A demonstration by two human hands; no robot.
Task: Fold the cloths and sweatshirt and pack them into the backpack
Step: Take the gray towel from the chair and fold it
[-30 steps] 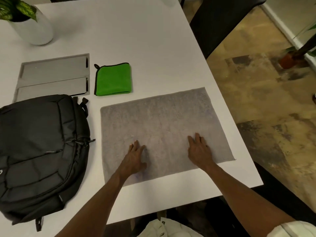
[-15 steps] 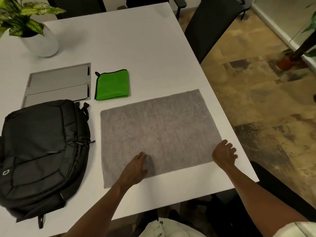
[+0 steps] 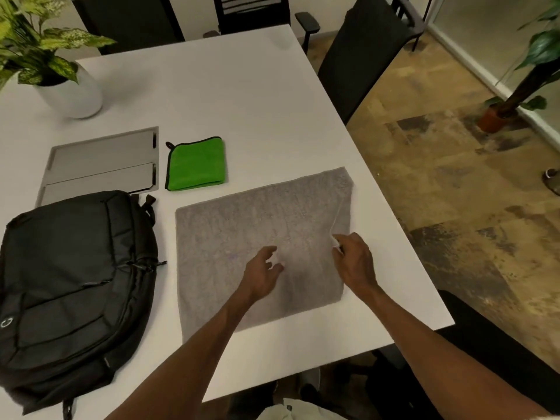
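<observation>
Your right hand (image 3: 354,262) pinches the grey towel's (image 3: 242,231) folded-over edge; your left hand (image 3: 262,272) hovers relaxed, fingers apart, above it.

Grey cloth (image 3: 257,234): matt, napped terry pile. Green cloth (image 3: 196,163): plush microfibre, black-bound edge. Backpack (image 3: 72,292): black woven fabric, faint sheen. Counter (image 3: 212,95): smooth white, matt. Panels (image 3: 100,163): smooth grey, metal-like.

Your right hand (image 3: 354,262) pinching grey cloth (image 3: 242,231) edge folded inward, left hand (image 3: 262,275) hovering loose, backpack (image 3: 72,289) leftward
</observation>
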